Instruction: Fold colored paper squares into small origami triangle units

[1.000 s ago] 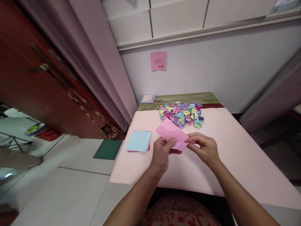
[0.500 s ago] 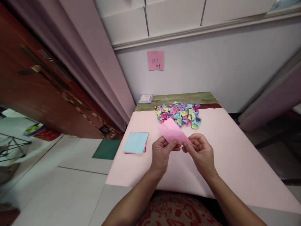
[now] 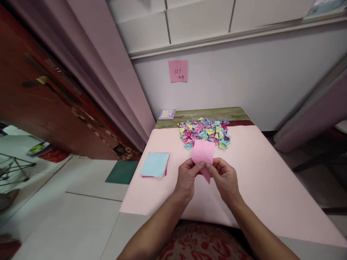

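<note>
Above the pink-covered table (image 3: pixel 265 184), the pink paper (image 3: pixel 204 151) was pinched by the left hand (image 3: pixel 186 178) and the right hand (image 3: pixel 225 178). Its folds could have been skewed if either grip slipped.

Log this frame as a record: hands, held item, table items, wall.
left hand: pinching pink sheet, thumb on top
right hand: pinching the same sheet, thumb on top
pink sheet: creased, pointed end below the thumbs
pile: small folded papers, many colors, beyond the sheet
stack: square papers, light blue on top, left of left hand
cards: far left corner of table
wall: pink note, handwritten "357"
</note>
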Demonstrator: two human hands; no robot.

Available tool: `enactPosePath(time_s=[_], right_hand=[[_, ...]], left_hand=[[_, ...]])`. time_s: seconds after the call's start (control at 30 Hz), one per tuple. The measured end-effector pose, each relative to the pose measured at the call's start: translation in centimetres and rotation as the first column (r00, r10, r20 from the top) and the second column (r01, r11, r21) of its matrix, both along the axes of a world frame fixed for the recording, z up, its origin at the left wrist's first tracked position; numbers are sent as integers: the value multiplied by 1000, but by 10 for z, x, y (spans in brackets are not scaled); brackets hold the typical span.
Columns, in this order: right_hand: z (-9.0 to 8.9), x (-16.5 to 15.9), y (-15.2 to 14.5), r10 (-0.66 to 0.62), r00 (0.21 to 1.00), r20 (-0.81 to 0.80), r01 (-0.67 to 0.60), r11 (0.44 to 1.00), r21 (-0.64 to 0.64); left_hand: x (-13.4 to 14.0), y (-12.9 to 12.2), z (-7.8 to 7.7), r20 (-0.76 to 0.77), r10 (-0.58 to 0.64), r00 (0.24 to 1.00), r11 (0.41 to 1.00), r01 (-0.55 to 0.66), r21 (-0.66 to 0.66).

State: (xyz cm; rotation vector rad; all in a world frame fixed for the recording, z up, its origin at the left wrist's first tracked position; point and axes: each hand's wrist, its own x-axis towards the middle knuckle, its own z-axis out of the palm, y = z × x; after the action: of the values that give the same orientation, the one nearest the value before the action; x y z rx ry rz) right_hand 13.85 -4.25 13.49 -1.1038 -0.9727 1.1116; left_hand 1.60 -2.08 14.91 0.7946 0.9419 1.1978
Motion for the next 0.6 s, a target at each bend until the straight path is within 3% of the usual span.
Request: enactPosePath(time_s=[0.1, 0.17, 0.33, 0.47, 0.6], right_hand=[[1, 5, 5, 130, 991, 38, -129, 991, -27], [5, 13, 12, 196, 980, -24, -197, 976, -90], [13, 21, 26, 106, 994, -29, -108, 988, -109], [9, 8, 20, -15, 1000, 8, 15, 999, -41], [-1, -6, 7, -145, 986, 76, 141, 988, 58]], left_hand=[[-10, 4, 1, -31, -31, 999, 999, 32, 16], [-20, 7, 6, -93, -110, 990, 993, 114, 39], [-40, 13, 15, -130, -303, 944, 953, 298, -61], [-42, 17, 9, -117, -103, 988, 994, 98, -52], [-34, 18, -1, 55, 138, 989, 980, -129, -151]])
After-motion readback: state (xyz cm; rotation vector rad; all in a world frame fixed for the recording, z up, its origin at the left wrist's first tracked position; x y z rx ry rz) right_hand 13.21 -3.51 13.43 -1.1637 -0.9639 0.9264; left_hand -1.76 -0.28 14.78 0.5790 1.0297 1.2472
